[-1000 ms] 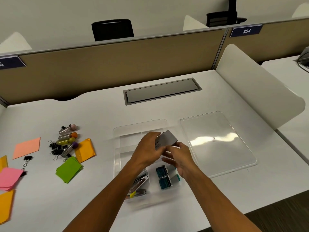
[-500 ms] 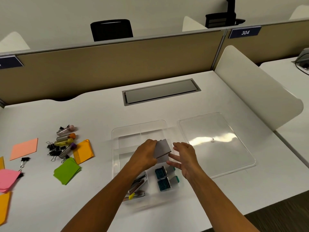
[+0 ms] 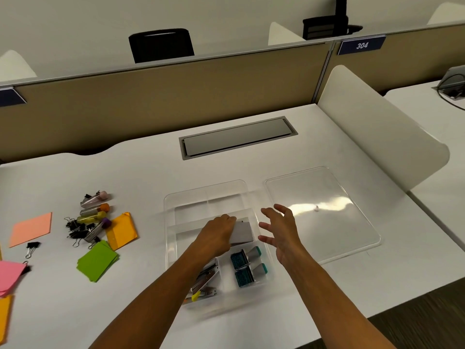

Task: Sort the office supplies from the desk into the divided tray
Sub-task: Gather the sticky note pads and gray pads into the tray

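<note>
Your left hand (image 3: 216, 235) is reaching into the middle of the clear divided tray (image 3: 169, 238) at frame centre, fingers curled over the left edge of a grey pad (image 3: 242, 232) lying in its middle compartment. Your right hand (image 3: 281, 233) is hovering just right of the pad, fingers spread, holding nothing. In the tray's lower compartments, metal staplers (image 3: 205, 280) are lying at left and two teal stamps (image 3: 247, 267) at right.

2 bare forearms, left hand (image 3: 216, 235), right hand (image 3: 281, 235); no sleeves visible.
</note>
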{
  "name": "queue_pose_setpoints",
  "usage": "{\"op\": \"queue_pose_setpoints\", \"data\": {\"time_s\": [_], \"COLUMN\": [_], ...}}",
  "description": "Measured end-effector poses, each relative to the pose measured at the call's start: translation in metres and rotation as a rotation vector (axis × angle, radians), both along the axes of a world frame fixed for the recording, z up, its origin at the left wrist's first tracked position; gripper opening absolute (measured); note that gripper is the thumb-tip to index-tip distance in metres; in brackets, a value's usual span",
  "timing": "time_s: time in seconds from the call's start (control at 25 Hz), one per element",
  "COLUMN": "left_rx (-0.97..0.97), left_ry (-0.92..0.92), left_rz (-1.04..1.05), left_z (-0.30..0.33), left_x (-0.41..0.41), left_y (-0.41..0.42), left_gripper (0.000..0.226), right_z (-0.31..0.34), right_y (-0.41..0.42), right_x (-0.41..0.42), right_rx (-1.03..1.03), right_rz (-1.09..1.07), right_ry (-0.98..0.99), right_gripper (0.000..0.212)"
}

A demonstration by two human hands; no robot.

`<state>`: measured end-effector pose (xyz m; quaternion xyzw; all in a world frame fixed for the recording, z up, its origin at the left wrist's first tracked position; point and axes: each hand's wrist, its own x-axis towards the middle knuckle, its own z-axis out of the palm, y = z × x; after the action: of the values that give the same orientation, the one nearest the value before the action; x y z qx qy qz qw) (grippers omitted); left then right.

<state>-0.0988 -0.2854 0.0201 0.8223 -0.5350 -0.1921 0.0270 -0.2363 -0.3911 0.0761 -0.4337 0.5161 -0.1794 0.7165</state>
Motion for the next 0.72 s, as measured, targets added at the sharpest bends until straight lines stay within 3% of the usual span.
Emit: {"op": "queue_pose_setpoints", "data": {"time_s": [0.16, 0.44, 0.72], "left_rx": [-0.037, -0.263, -0.389], "left_ry": [0.058, 0.199, 0.165], "left_rz": [0.021, 0.301, 0.535], "left_z": [0.011, 0.032, 0.024], "left_x": [-0.006, -0.01, 0.009], "left_y": [0.002, 0.046, 0.119], "left_gripper": [0.063, 0.062, 0.055], "right_z": [-0.005, -0.005, 0.003], "right_y": [0.004, 0.041, 0.096], "right_x": [0.0, 0.024, 0.061], "right_rx": [-0.03, -0.121, -0.204], "right_rz": [0.046, 0.25, 0.481], "right_ry": [-0.043, -0.078, -0.084], "right_gripper": [0.039, 0.033, 0.03]}}
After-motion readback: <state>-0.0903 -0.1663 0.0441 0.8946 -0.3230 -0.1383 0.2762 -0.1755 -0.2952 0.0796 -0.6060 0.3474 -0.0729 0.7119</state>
